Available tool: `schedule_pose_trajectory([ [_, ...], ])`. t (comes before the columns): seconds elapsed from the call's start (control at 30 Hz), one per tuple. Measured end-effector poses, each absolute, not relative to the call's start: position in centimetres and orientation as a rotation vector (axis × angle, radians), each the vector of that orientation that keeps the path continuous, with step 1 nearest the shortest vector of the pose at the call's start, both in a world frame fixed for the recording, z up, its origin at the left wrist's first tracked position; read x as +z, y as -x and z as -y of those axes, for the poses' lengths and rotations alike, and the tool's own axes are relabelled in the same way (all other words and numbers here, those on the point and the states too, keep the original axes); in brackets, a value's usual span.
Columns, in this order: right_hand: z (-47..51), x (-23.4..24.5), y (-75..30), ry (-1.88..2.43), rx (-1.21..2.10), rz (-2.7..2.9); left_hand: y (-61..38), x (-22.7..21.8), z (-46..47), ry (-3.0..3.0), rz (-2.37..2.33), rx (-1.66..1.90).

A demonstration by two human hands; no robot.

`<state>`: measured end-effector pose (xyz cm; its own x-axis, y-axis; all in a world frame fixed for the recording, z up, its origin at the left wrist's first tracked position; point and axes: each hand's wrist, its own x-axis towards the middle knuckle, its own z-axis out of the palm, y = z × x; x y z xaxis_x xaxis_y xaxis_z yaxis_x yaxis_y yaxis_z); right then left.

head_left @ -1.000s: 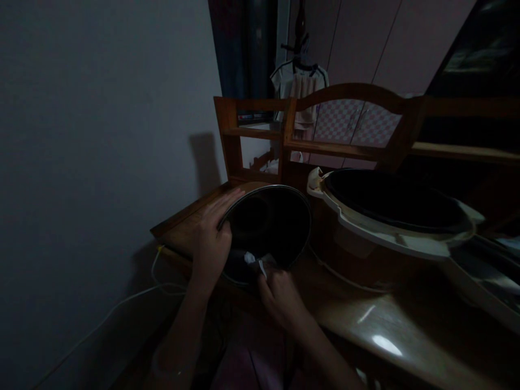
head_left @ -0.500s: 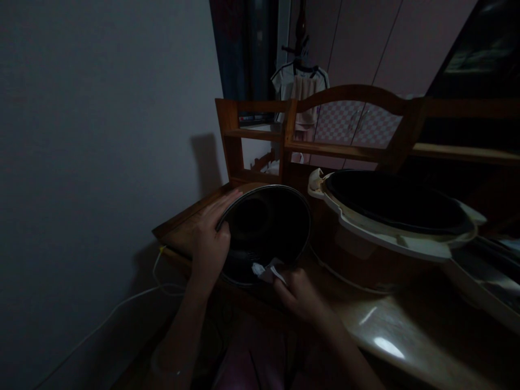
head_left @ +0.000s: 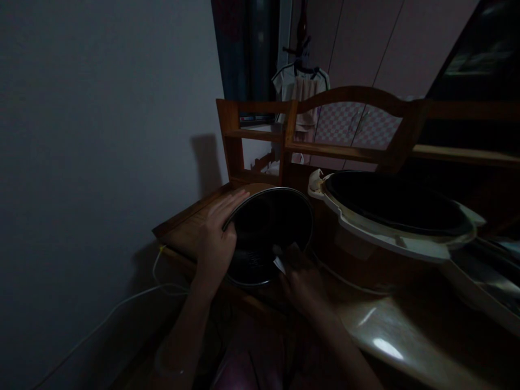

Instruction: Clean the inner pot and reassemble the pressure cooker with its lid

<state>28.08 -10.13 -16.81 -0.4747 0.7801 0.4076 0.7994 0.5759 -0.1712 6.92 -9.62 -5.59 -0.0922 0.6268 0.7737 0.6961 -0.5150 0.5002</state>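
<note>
A dark, round inner pot with a thin shiny rim lies tilted on the wooden desk, its mouth facing me. Pale level marks show faintly on its inner wall. My left hand grips the pot's left rim, thumb inside and fingers along the outside. At the lower right of the mouth, my right hand is closed around a crumpled white tissue and reaches just inside the rim. Much of the tissue is hidden by the hand and the dark.
To the right stands a large cooker body with a pale rim and dark opening. Beyond it sits a pale-edged object, perhaps its lid. A wooden shelf lines the desk's back. A white cord hangs by the left wall.
My right hand has moved up and right along the pot's inner wall with the tissue. The pot and my left hand have shifted slightly right.
</note>
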Motion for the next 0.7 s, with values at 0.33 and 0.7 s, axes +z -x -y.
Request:
schedule_pose_trajectory([
  [0.33, 11.6, -16.7, -26.5, 1.486, 0.313, 2.432, -7.6, -5.2, 9.8, 2.119, 1.506, -1.678],
  [0.7, 12.7, -15.4, -26.3, 1.093, 0.604, 2.397, -7.0, -5.4, 9.8, 2.048, 1.570, -1.731],
])
